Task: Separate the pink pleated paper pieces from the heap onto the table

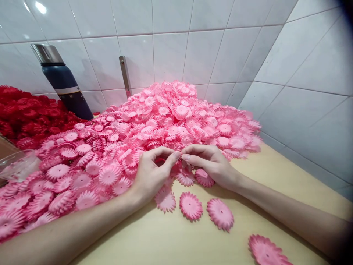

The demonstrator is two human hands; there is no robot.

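A big heap of pink fabric flower petals (176, 114) covers the pale wooden table (264, 173). My left hand (150, 173) and my right hand (212, 163) meet at the heap's near edge, fingertips pinched together and touching each other. Whatever they pinch is too small and hidden to make out. Several loose pink petals (191, 205) lie flat on the table just below my hands, and one more pink petal (266, 252) lies at the lower right.
A heap of red petals (30, 114) lies at the far left. A dark blue flask with a steel cap (64, 86) stands against the white tiled wall (303, 73). A clear plastic bag (16, 163) sits at the left edge.
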